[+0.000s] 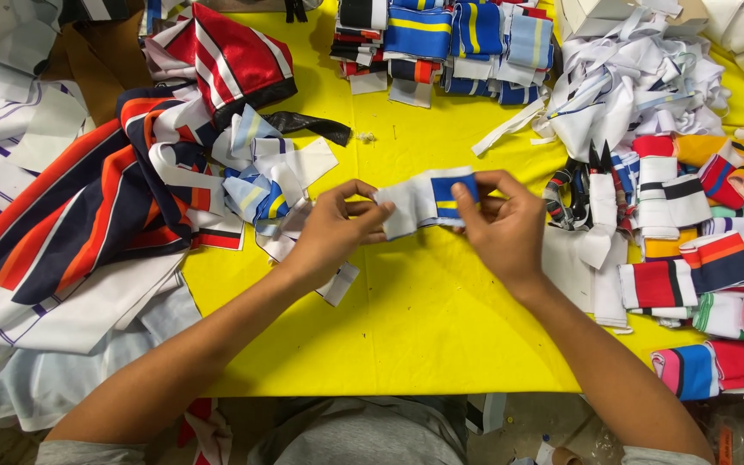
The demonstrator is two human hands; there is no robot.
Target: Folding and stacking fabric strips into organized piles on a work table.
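Above the middle of a yellow table (406,319), both my hands hold one small fabric strip (428,200). The strip is white on its left half and blue with a yellow stripe on its right half. My left hand (333,228) pinches the white end between thumb and fingers. My right hand (501,226) grips the blue end, thumb on top. The strip is stretched between them, a little above the tabletop.
A heap of striped red, navy, orange and white cloth (88,215) covers the left side. Stacks of blue and yellow strips (445,43) sit at the far edge. White scraps (630,77) and folded striped pieces (716,258) crowd the right, with black scissors (600,159) among them.
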